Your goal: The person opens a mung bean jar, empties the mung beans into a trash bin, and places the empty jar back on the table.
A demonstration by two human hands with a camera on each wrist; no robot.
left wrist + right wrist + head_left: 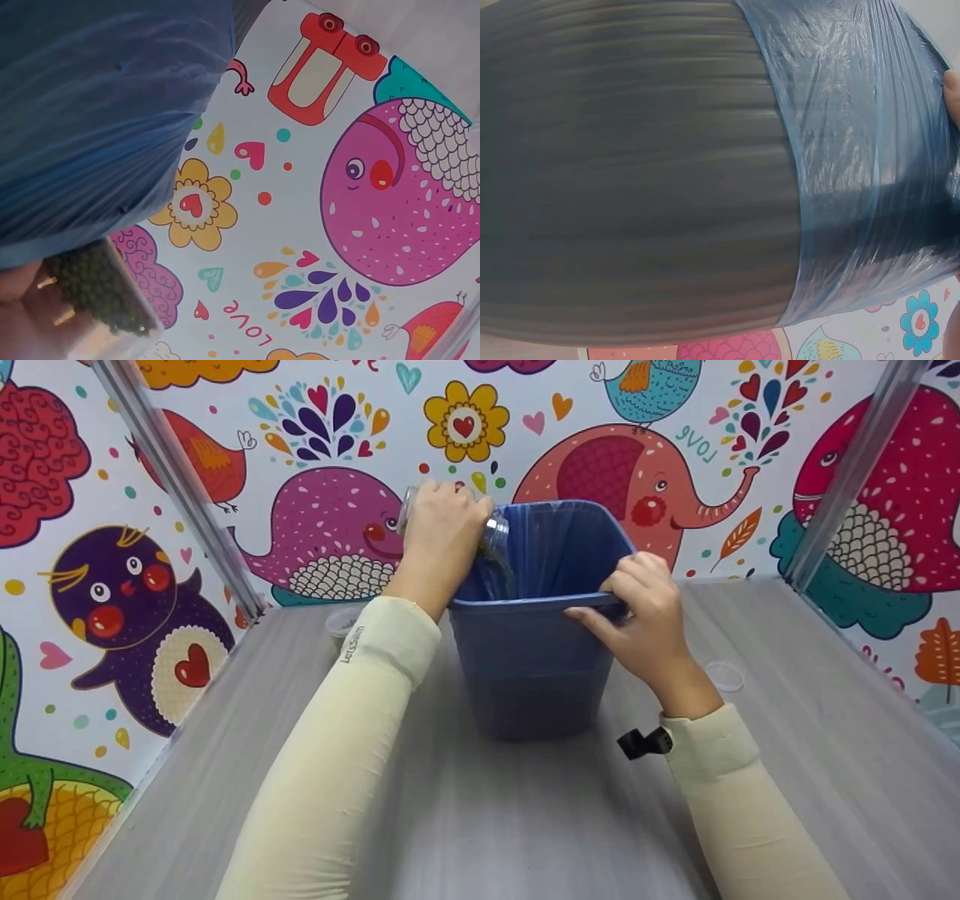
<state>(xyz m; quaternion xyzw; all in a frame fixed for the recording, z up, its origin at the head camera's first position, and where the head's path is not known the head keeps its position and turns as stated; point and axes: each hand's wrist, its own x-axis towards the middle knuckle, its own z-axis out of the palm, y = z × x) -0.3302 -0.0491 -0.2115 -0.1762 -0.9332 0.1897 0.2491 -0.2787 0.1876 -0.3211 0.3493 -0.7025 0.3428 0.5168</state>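
A grey bin (529, 667) lined with a blue plastic bag (559, 547) stands mid-table. My left hand (442, 540) grips a clear jar (495, 534), tipped mouth-down over the bin's left rim. Dark green grains (101, 289) lie at the jar's mouth in the left wrist view, beside the bag (105, 112). My right hand (645, 615) grips the bin's near rim at the right, thumb outside, fingers curled over the edge. In the right wrist view the bin's ribbed wall (630, 172) and the bag's folded edge (855, 150) fill the frame, with a fingertip (951, 90) at the right edge.
A clear round lid (724, 676) lies on the grey table (480, 825) to the right of the bin. Another small clear container (341, 624) sits behind my left forearm. Cartoon-printed walls (862, 510) with metal posts close in the back and both sides.
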